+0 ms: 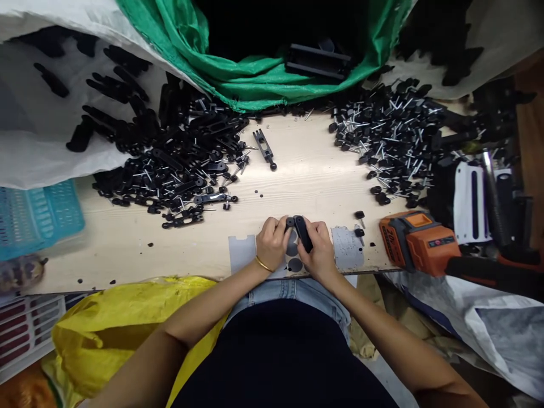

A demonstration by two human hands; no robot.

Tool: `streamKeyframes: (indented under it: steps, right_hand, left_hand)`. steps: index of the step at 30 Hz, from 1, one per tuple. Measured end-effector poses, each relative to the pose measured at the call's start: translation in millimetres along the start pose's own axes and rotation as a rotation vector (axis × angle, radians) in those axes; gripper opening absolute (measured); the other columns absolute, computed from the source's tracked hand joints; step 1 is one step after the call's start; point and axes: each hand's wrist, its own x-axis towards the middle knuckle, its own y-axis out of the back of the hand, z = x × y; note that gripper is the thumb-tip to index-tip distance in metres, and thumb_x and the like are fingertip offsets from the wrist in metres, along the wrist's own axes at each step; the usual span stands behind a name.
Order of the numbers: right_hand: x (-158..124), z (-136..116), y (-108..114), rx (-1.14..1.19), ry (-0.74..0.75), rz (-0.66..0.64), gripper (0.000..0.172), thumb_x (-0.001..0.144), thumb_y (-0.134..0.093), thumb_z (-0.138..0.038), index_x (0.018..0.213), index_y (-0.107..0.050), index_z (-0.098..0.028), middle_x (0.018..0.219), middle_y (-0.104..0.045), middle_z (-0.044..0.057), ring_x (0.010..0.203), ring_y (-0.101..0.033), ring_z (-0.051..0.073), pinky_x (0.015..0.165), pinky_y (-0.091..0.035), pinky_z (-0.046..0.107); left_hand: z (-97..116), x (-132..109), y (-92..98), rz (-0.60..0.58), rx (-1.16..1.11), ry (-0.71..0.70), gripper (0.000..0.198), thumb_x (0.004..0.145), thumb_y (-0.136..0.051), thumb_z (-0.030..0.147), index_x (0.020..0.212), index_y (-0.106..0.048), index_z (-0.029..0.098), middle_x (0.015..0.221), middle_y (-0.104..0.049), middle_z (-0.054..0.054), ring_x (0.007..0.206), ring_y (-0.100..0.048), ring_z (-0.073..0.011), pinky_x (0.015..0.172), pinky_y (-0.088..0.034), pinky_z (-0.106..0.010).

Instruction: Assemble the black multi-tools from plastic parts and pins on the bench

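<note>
Worktop (pixel 306 184): pale wood-grain, smooth, low sheen. Held black piece (pixel 303 233): plastic-looking, matt. Screws (pixel 395 139): bright metal shanks, dull plastic-looking heads. Green sack (pixel 242 82): crinkled, woven-plastic look, slight sheen. Yellow sack (pixel 127 303): similar look, creased. Blue basket (pixel 57 212): smooth plastic. Orange battery pack (pixel 433 241): plastic, mostly matt. Bracelet (pixel 263 264): glossy, gold-toned metal. Jeans (pixel 272 292): denim.

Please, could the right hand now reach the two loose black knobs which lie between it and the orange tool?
Likely yes: nothing seems to stand between the right hand and the knobs. However, it holds a black part, so it would probably need to set that down first.
</note>
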Motion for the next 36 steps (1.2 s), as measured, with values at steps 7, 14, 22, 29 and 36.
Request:
streamKeyframes:
  steps: [7,14,22,29,36]
  right_hand:
    - [-0.2,0.3,1.3,0.009,-0.001,-0.008,0.058,0.077,-0.048,-0.016,0.134,-0.039,-0.024,0.094,-0.046,0.006,0.085,-0.052,0.020,0.074,-0.049,0.033]
    - [0.3,1.7,0.9,0.008,-0.021,-0.011,0.054,0.078,-0.048,-0.017,0.132,-0.042,-0.023,0.092,-0.046,0.006,0.085,-0.052,0.020,0.075,-0.049,0.033]
    - [0.7,0.9,-1.7,-0.076,0.053,0.039,0.054,0.076,-0.047,-0.016,0.130,-0.045,-0.021,0.092,-0.046,0.006,0.088,-0.051,0.021,0.081,-0.048,0.035]
    - [-0.1,-6.1,-4.6,-0.123,0.025,0.059,0.053,0.075,-0.046,-0.015,0.128,-0.046,-0.019,0.092,-0.046,0.007,0.086,-0.051,0.021,0.080,-0.048,0.035]
    - [4.4,-7.4,-4.5,-0.156,0.040,0.090,0.053,0.075,-0.047,-0.015,0.128,-0.045,-0.020,0.089,-0.043,0.005,0.085,-0.049,0.020,0.080,-0.046,0.036]
  left_hand:
    - [-23.6,18.4,11.3,-0.170,-0.048,-0.229,0.027,0.095,-0.037,0.030,0.111,-0.054,0.016,0.078,-0.049,-0.003,0.072,-0.053,-0.0134,0.062,-0.045,-0.023]
    - [-5.8,5.6,2.4,-0.067,-0.022,-0.038,0.029,0.094,-0.038,0.030,0.112,-0.055,0.015,0.078,-0.049,-0.004,0.073,-0.052,-0.0146,0.062,-0.044,-0.024]
    - [-26.1,20.5,13.9,-0.239,-0.020,-0.221,0.030,0.095,-0.035,0.035,0.110,-0.055,0.018,0.081,-0.052,-0.004,0.075,-0.053,-0.0139,0.055,-0.042,-0.021]
    - [-12.1,7.6,4.9,-0.102,-0.062,-0.044,0.028,0.094,-0.039,0.030,0.110,-0.055,0.014,0.081,-0.051,-0.005,0.074,-0.053,-0.0157,0.057,-0.043,-0.024]
    - [-29.9,31.8,7.0,-0.229,-0.153,-0.249,0.023,0.092,-0.043,0.028,0.102,-0.057,0.014,0.084,-0.052,-0.005,0.078,-0.055,-0.0157,0.065,-0.047,-0.024]
